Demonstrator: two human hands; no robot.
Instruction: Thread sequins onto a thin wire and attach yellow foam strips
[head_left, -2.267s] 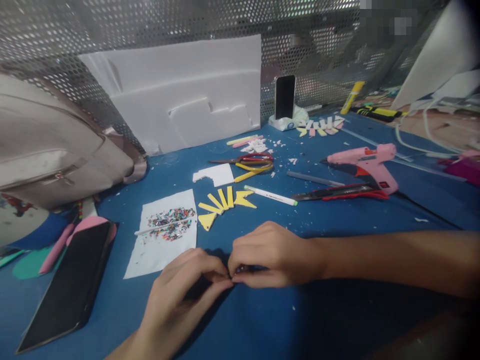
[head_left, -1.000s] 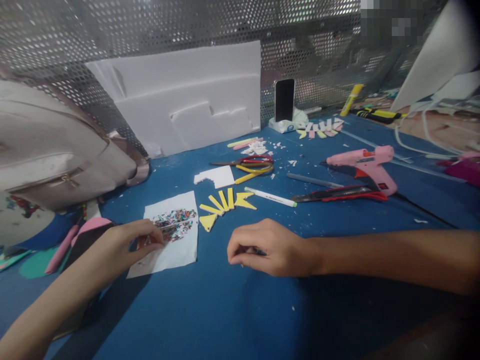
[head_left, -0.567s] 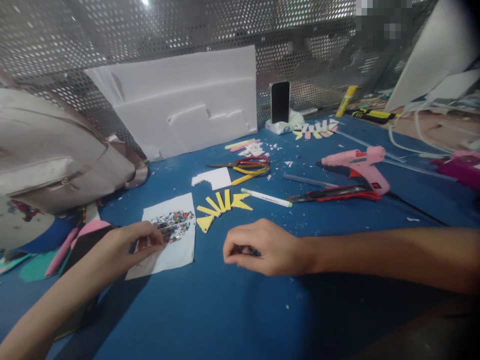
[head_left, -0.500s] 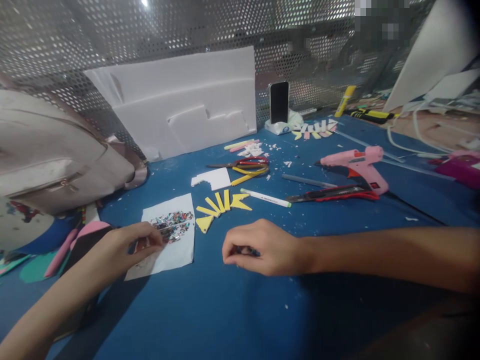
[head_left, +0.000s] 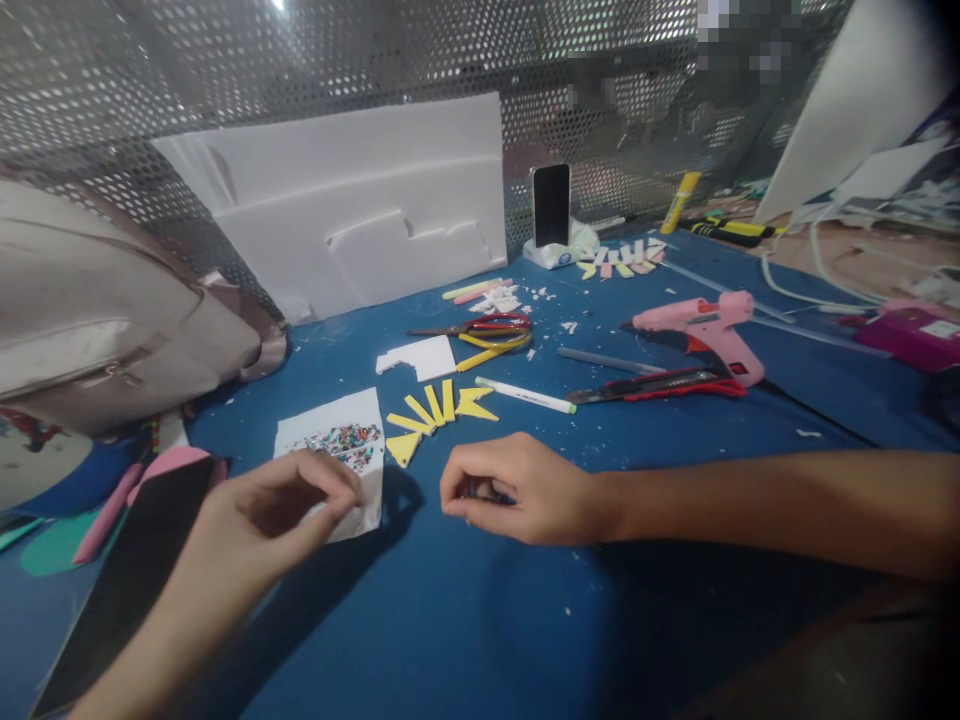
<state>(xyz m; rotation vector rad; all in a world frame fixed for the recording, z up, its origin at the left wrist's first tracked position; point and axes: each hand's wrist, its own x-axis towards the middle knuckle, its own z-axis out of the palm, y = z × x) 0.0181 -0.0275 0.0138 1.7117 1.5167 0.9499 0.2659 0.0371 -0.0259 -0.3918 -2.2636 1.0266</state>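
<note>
Left hand (head_left: 251, 535) has thumb and forefinger pinched together, raised over the near part of a white sheet of paper (head_left: 360, 405); whether the tips grip anything, I cannot tell; right hand (head_left: 536, 485) is curled loosely around a small glinting thing (head_left: 487, 489), mostly hidden by the fingers. From the left, a pale bag (head_left: 120, 310) stands on the blue worktop (head_left: 442, 620); nearer lies a dark phone (head_left: 131, 570), partly covered by the left forearm; then comes the paper, a heap of multicoloured shiny flakes (head_left: 346, 438) spread on it, just beyond the left fingers; yellow cut pieces (head_left: 434, 404) fan out beside the sheet, with scissors (head_left: 501, 322) farther back; a white pen (head_left: 526, 396) lies beyond the right hand; past it are a red-and-black cutter (head_left: 652, 388) and a pink glue gun (head_left: 694, 314).
</note>
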